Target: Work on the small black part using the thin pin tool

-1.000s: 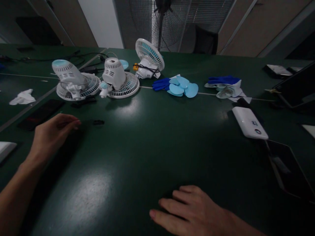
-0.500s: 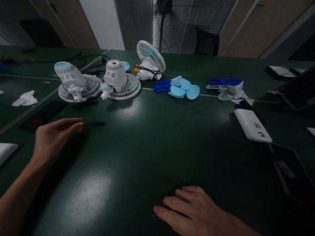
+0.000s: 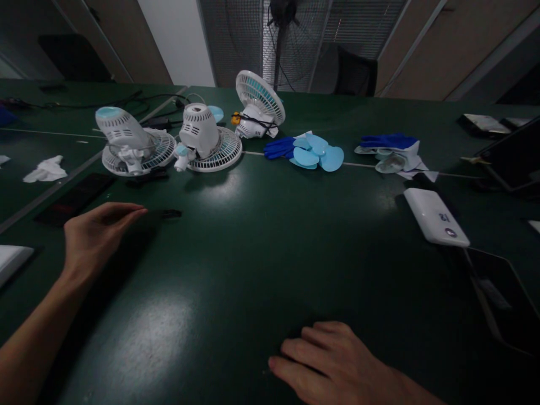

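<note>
My left hand (image 3: 95, 233) hovers over the dark green table (image 3: 253, 253) at the left, fingers stretched out together toward a small black part (image 3: 171, 214) that lies just beyond the fingertips; it holds nothing. Flat on the table near the front edge rests my right hand (image 3: 333, 363), fingers spread, empty. Beyond the left hand, two small white clip fans lie face down: one (image 3: 130, 143) at the left, one (image 3: 206, 138) beside it. A third white fan (image 3: 257, 107) stands tilted further back. Loose light-blue fan blades (image 3: 316, 153) lie on a blue glove (image 3: 278, 147).
A white power bank (image 3: 434, 216) and a dark tablet (image 3: 500, 292) lie at the right. Another blue glove with clear parts (image 3: 390, 149) sits at the back right. A black phone (image 3: 73, 197) and crumpled tissue (image 3: 44, 169) lie at the left. A floor fan (image 3: 282, 34) stands behind the table.
My left hand has edged slightly forward and to the right toward the small black part, its fingers straightening. My right hand has stayed flat on the table.
</note>
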A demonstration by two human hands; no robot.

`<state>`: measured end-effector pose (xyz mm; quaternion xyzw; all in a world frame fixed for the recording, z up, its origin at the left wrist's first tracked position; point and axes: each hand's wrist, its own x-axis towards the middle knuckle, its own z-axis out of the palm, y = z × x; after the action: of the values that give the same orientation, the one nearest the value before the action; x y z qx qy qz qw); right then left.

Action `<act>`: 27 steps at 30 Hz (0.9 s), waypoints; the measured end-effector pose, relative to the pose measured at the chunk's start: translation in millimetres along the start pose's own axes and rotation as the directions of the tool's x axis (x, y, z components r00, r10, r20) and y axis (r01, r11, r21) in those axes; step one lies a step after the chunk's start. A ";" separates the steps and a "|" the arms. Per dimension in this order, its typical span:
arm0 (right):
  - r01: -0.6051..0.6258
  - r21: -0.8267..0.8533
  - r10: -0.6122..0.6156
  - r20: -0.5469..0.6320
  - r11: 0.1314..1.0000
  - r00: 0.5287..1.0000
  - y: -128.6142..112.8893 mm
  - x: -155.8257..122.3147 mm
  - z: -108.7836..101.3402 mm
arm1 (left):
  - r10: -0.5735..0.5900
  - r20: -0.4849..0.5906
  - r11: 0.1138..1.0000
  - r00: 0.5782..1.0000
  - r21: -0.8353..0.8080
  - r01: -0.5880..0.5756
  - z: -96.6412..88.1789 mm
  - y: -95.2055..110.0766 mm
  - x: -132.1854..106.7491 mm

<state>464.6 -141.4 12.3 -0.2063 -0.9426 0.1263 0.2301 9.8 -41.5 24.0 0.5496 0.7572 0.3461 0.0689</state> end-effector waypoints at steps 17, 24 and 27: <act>-0.034 -0.007 0.034 0.015 0.999 0.999 -1.1 0.4 1.0 | -0.048 0.069 0.986 0.996 -0.157 0.059 10.5 13.7 -1.7; -0.032 -0.004 0.032 0.026 0.999 0.999 -0.6 -0.1 1.4 | -0.061 0.042 0.985 0.997 -0.162 0.067 9.2 19.8 -3.1; -0.040 -0.002 0.040 0.028 0.999 0.999 -1.0 -0.8 1.8 | -0.049 0.037 0.989 0.998 -0.136 0.053 8.8 15.1 -2.8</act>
<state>464.1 -142.8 10.8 -0.2237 -0.9415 0.1331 0.2143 27.0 -37.6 25.6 0.5298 0.7443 0.3860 0.1280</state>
